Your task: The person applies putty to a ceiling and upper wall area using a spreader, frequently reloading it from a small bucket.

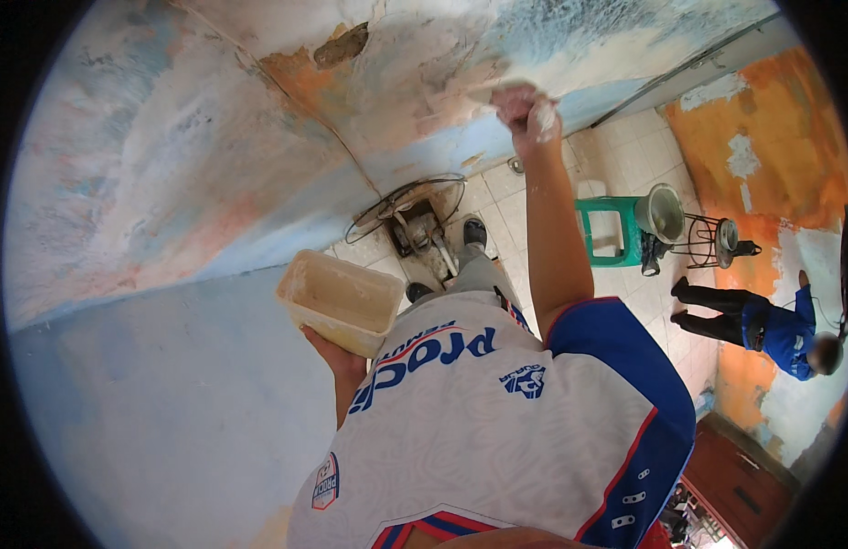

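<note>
My left hand grips a rectangular, cream-coloured plastic tub from below and the side. Its inside is smeared with a pale paste, and it sits close to my shirt. Stretched out to the wall, my right hand is closed and spotted with white paste. A thin, flat blade, apparently a putty knife, sticks out to the left of the fingers. That part is small and blurred, and its handle is hidden in my fist. Patches of white, blue and orange cover the wall, with a bare chipped spot higher up.
By my feet on the tiled floor lie a grimy box-shaped object and a looped black cable. To the right stand a green plastic stool, a bucket and a metal stool. A person in blue works at the orange wall.
</note>
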Demonstrator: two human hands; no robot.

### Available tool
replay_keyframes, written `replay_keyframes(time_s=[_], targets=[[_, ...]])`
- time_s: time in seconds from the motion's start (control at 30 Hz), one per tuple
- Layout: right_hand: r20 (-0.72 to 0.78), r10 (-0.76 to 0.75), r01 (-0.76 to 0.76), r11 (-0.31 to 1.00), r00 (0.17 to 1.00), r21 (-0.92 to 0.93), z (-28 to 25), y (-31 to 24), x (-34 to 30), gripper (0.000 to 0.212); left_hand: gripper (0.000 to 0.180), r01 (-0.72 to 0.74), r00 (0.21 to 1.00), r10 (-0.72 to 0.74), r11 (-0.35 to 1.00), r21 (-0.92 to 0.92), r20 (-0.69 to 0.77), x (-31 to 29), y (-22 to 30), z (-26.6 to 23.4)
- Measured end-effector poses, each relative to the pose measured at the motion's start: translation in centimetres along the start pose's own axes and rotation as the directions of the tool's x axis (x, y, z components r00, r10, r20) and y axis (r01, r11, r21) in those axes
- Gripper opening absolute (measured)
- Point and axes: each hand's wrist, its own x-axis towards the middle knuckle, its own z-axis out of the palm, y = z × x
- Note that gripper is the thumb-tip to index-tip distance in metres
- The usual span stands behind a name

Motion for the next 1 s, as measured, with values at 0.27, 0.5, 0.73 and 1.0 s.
replay_keyframes(time_s=[0.27, 0.5, 0.73, 1.0], targets=[[-0.184, 0.060, -0.082, 0.990, 0.981, -0.118, -13.3, 14.4, 3.4, 0.038, 0.074, -0.122, 0.987, 0.117, 0.992, 0.036, 0.113, 1.1, 2.3, 1.3], [-0.302, -0.029, -0.014, 0.990, 0.953, -0.141, 6.1, -3.9, 4.2, 0.025, 0.077, -0.173, 0.979, 0.171, 0.985, 0.006, 0.109, 0.3, 3.2, 1.1], [-0.035, -0.094, 0.090, 0.991, 0.995, -0.094, -5.3, 5.1, -1.6, 0.053, 0.078, -0.175, 0.974, 0.183, 0.982, -0.071, 0.132, 1.3, 3.3, 1.7], [-0.240, -0.044, 0.028, 0.997, 0.970, -0.069, -5.1, 10.6, 5.8, 0.025, 0.077, -0.198, 0.969, 0.198, 0.980, -0.009, 0.150, 0.9, 3.1, 1.7]])
